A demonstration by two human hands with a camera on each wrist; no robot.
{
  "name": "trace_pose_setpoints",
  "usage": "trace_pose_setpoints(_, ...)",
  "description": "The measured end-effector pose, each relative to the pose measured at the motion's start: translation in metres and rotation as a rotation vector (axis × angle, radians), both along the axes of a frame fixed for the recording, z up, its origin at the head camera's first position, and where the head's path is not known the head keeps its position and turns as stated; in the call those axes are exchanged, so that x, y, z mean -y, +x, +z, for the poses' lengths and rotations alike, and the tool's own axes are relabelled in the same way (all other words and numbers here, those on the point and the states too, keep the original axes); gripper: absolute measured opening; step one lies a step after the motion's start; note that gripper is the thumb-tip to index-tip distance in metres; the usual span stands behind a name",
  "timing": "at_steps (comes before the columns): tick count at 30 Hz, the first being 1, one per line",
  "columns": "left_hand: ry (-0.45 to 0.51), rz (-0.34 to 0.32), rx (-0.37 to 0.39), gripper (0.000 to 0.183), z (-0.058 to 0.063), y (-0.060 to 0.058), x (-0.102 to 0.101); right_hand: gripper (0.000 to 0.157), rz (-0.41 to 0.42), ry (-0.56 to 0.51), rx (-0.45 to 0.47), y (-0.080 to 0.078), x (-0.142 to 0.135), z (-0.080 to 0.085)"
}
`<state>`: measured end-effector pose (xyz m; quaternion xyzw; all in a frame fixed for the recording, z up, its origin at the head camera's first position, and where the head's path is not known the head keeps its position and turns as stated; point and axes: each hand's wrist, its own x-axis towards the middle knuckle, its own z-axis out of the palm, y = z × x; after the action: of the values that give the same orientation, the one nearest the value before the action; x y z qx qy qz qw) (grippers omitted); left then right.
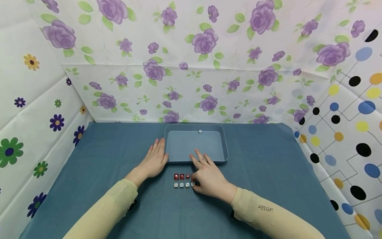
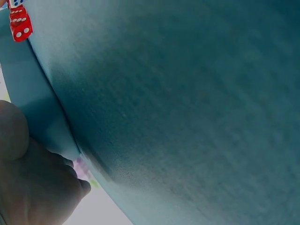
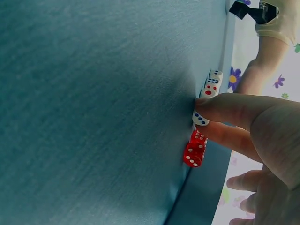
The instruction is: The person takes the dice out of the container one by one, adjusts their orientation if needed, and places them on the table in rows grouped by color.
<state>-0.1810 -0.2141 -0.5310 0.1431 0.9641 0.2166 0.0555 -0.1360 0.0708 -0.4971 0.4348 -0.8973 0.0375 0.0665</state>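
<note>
My right hand (image 1: 210, 176) pinches a white die (image 3: 200, 118) between thumb and index finger, at the right end of a row of several white dice (image 1: 181, 185). The other fingers of that hand spread forward over the tray's near edge. Just behind the white row runs a row of several red dice (image 1: 182, 176), its right end partly covered by the hand. My left hand (image 1: 153, 159) lies with straight fingers along the left side of a shallow blue-grey tray (image 1: 195, 162), its thumb at the near left corner. A single white die (image 1: 200, 131) sits inside the tray near the back.
A blue-grey cloth (image 1: 259, 159) covers the table. Behind it stands a wall sheet (image 1: 191, 83) with purple roses, with a flower-patterned sheet (image 1: 44, 132) on the left and a dotted sheet (image 1: 349, 132) on the right.
</note>
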Motion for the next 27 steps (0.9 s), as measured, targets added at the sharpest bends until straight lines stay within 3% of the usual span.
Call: trace_pose_setpoints(27, 0.009, 0.011, 0.019, 0.071, 0.0044, 0.0028, -0.0020, 0.011, 0.000, -0.013, 0.022, 0.0010, -0.0030, -0.0012)
